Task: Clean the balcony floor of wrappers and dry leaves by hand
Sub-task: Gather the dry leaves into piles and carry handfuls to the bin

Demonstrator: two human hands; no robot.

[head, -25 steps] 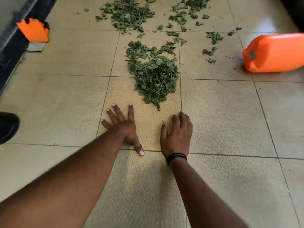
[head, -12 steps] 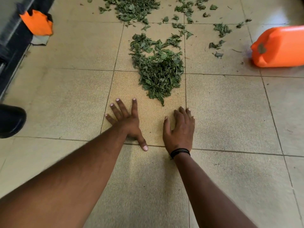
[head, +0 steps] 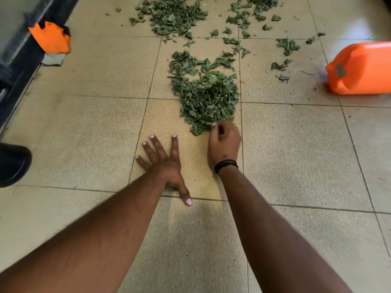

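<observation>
Head view, single frame.

Left hand: laid flat on the tiled floor, palm down, fingers straight and splayed, thumb stretched back toward the body across a grout line. It holds nothing. The forearm runs in from the lower left, bare.

Right hand: reached forward to the near tip of the leaf pile, back of the hand up, fingers curled under with the thumb tip at the pile's edge. Whether any leaf is pinched between the fingers cannot be told; the fingertips are hidden beneath the hand. A thin dark wristband circles the wrist.

Leaf pile: green, crumpled, torn pieces heaped in a rough wedge that narrows toward the hands, lying on the tiles straight ahead, touching the right hand.

Scattered leaves: looser patches of the same material farther off, thinning to single scraps toward the right.

Floor: square beige tiles, fine grainy surface, dark grout lines.

Orange jerrycan: smooth plastic, rounded corners, lying on its side at the right edge, well apart from the pile.

Orange wrapper: crumpled sheet with dark trim, against the black wall base at upper left.

Black shoe: rounded glossy toe at the left edge.
</observation>
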